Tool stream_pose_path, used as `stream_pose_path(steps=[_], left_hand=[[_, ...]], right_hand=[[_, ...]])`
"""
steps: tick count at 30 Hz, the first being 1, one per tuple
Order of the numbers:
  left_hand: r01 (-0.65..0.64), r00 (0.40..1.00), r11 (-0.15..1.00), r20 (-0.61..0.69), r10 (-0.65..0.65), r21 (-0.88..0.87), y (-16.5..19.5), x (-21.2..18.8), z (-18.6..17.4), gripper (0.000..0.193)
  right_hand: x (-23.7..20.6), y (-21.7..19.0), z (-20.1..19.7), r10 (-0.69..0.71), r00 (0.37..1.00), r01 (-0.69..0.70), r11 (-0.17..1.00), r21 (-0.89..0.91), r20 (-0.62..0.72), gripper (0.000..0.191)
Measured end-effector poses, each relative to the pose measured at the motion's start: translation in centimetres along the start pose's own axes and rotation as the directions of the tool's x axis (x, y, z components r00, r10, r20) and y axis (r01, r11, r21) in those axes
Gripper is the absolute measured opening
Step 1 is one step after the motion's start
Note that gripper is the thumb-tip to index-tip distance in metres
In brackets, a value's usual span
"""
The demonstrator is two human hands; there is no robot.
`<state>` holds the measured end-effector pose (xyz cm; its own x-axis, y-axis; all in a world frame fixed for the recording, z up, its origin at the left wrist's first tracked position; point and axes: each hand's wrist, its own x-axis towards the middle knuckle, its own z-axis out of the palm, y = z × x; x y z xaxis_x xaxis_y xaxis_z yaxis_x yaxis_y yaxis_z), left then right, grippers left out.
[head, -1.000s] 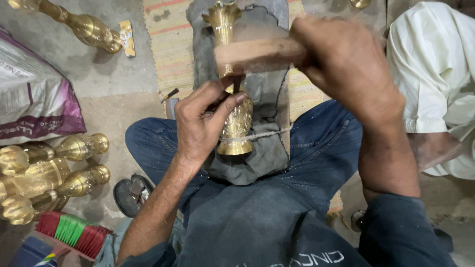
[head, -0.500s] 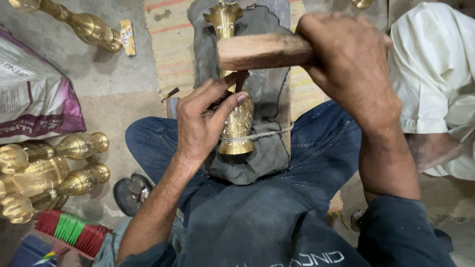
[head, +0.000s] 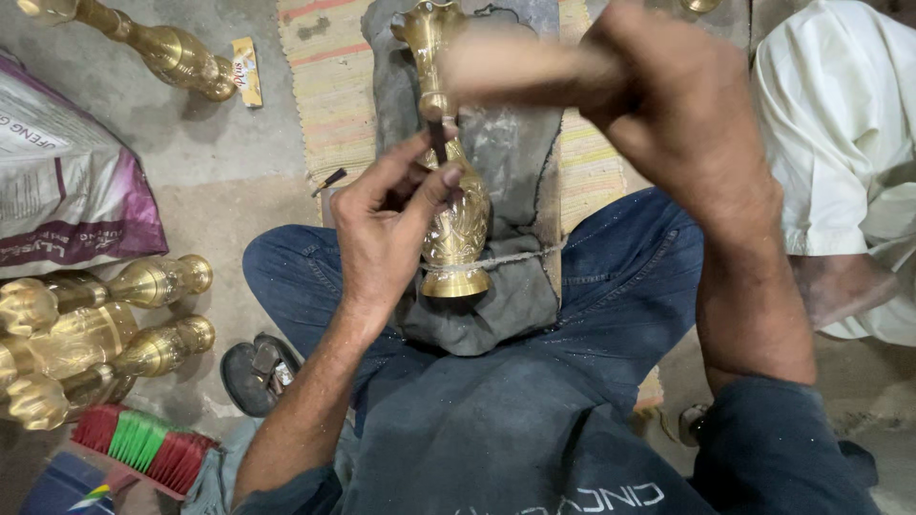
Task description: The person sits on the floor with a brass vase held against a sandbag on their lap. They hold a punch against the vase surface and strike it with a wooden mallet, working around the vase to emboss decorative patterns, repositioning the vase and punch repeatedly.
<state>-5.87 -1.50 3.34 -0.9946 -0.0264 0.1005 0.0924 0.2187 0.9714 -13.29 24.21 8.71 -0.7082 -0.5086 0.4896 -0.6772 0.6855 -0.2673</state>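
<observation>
Head view — left hand (head: pixel 386 224) pinches a chisel (head: pixel 438 138) against the brass vase (head: pixel 456 224), right hand (head: pixel 682 114) clenches a wooden mallet (head: pixel 520 69)

The person wears a dark grey shirt (head: pixel 496 448) with pale lettering at the chest, its sleeves rolled above the forearms, and blue jeans (head: pixel 620 277) dusted with fine specks.

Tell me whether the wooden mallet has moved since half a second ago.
Yes. The wooden mallet in the right hand now sits higher, crossing the brass vase nearer its rim, and is motion-blurred.
</observation>
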Motion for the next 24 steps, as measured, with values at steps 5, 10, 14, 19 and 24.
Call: stream_pose_path(steps=[5, 10, 14, 19, 24], left_hand=[[-0.188, 0.982, 0.971, 0.001, 0.190, 0.149, 0.1, -0.4, 0.1, 0.034], [-0.133, 0.991, 0.967, -0.006, 0.137, 0.218, -0.2, -0.1, 0.0, 0.033], [-0.152, 0.988, 0.972, 0.017, 0.152, 0.180, -0.2, -0.2, -0.1, 0.035], [-0.170, 0.985, 0.961, 0.020, 0.170, 0.218, -0.1, 0.1, -0.3, 0.036], [-0.160, 0.987, 0.963, 0.055, 0.152, 0.217, 0.1, 0.3, -0.2, 0.036]], right_hand=[[0.9, -0.3, 0.0, 0.620, 0.767, -0.537, 0.476, 0.696, 0.168, 0.013], [1.9, -0.7, -0.7, -0.059, 0.993, 0.070, 0.992, -0.104, 0.106, 0.025], [2.1, -0.9, 0.0, 0.391, 0.873, -0.476, 0.812, 0.337, 0.292, 0.035], [1.3, -0.1, 0.2, -0.022, 0.999, 0.020, 0.999, 0.043, 0.047, 0.039], [0.6, 0.5, 0.0, 0.000, 0.982, 0.015, 0.997, -0.079, 0.190, 0.035]])
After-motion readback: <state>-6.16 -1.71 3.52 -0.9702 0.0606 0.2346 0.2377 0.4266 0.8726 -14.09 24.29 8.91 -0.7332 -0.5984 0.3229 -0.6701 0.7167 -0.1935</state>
